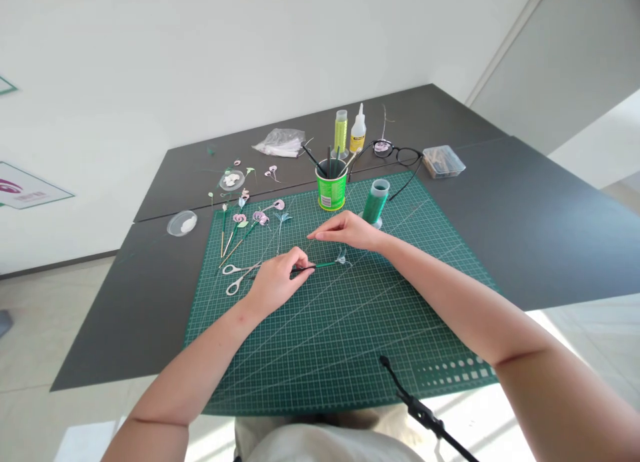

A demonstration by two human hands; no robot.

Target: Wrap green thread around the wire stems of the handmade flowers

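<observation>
My left hand (277,279) is closed in a pinch on the end of a thin green flower stem (324,265) that lies over the green cutting mat (325,342). The stem ends in a small pale blossom (341,257). My right hand (345,230) hovers just above the stem, fingers pressed together in a pinch; a fine thread or wire may be in them, too thin to make out. White-handled scissors (239,276) lie on the mat just left of my left hand.
Several finished pink flowers on stems (245,223) lie at the mat's upper left. A green cup of tools (331,184), a green thread spool (375,202), glue bottles (357,130), glasses (400,157), a clear box (443,161), small dishes (182,223) and a plastic bag (280,142) sit on the dark table (540,229).
</observation>
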